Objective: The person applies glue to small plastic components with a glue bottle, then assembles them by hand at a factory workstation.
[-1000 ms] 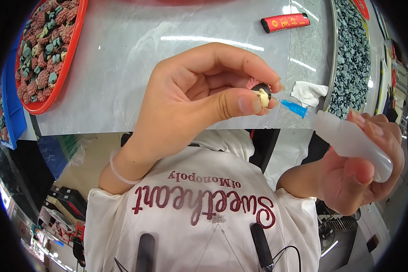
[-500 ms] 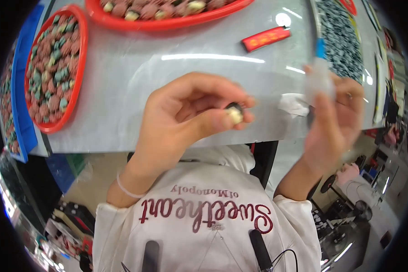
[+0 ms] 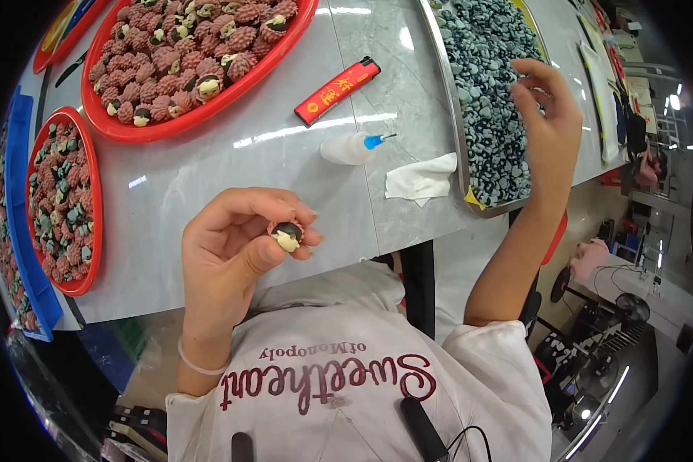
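Between the thumb and fingers of my left hand [image 3: 235, 250] is a small pink ridged piece with a black-and-cream figure [image 3: 286, 235] on it. My right hand [image 3: 548, 108] hovers over a metal-rimmed tray [image 3: 462, 158] of small dark blue-grey pieces [image 3: 489, 92]. Its fingers are curved and apart, and nothing shows between them. A translucent squeeze bottle [image 3: 346, 148] with a blue needle tip lies on the table, between my two hands. Beside it is a crumpled white tissue [image 3: 421, 179].
A red lighter [image 3: 337, 90] lies beyond the bottle. At the far left, a large red tray [image 3: 200, 122] holds pink pieces with figures. Nearer stands a red tray [image 3: 96, 204] of pink and green pieces, alongside a blue tray [image 3: 23, 231].
My right hand has put the squeeze bottle down on the table and moved over the tray of dark pieces. The view has shifted. My left hand still holds the pink piece.
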### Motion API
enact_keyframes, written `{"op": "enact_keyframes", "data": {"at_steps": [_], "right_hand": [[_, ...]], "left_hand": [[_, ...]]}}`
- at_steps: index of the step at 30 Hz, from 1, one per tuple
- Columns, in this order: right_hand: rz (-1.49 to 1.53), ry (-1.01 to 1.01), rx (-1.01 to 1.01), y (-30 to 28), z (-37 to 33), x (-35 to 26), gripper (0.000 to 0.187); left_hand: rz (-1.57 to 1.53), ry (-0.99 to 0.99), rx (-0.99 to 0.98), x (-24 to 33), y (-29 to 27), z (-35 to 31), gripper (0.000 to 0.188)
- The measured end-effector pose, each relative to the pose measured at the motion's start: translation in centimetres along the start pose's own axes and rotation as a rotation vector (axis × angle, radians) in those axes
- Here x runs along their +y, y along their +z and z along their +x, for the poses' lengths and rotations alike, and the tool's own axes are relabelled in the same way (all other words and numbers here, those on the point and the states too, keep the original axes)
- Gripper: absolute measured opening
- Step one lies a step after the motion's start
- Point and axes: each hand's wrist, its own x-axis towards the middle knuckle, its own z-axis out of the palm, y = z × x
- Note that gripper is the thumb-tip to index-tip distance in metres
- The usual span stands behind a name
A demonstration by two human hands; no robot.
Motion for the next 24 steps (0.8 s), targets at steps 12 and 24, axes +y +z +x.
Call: {"op": "enact_keyframes", "data": {"at_steps": [12, 24], "right_hand": [[-0.174, 0.067, -0.145, -0.6, 1.6, 3.5, 0.014], [0.812, 0.215, -0.020, -1.4, -2.1, 0.1, 0.021]], "left_hand": [[-0.021, -0.016, -0.047, 0.0, -0.3, 0.1, 0.024], [-0.069, -0.005, -0.076, 0.0, -0.6, 0.0, 0.023]]}}
